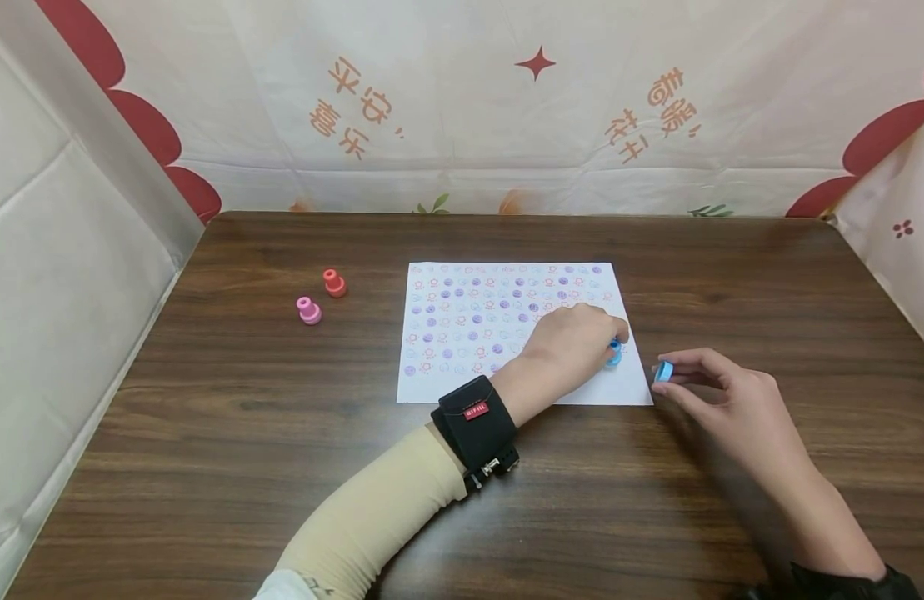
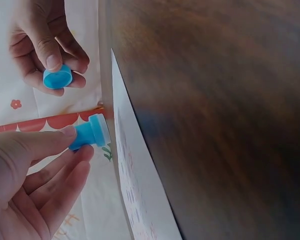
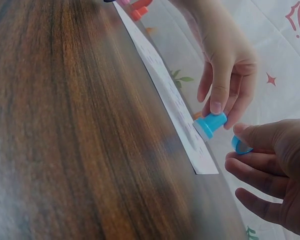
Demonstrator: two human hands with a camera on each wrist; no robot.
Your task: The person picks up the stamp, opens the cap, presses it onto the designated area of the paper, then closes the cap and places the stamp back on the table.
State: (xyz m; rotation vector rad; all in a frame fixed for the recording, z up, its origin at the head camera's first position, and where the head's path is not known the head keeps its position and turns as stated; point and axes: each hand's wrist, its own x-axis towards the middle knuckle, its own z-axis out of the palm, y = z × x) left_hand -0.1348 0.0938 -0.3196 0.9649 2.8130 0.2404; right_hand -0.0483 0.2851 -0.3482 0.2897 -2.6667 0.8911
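Observation:
My left hand [image 1: 570,346] pinches a small blue stamp [image 2: 90,134] by its handle, over the right part of a white sheet of paper [image 1: 462,387]. The stamp's pale face points down toward the sheet. Rows of small purple, red and blue prints cover much of the paper. Just right of the paper's edge, my right hand [image 1: 727,400] holds a blue cap [image 3: 241,145] between thumb and fingertips. The cap's hollow side shows in the left wrist view. In the right wrist view the stamp and the cap are apart, close beside each other.
On the left of the brown wooden table [image 1: 229,467] stand a red stamp [image 1: 334,283] and a pink stamp [image 1: 308,311]. A printed cloth [image 1: 462,108] hangs behind the table's far edge. A white panel [image 1: 64,275] borders the left side.

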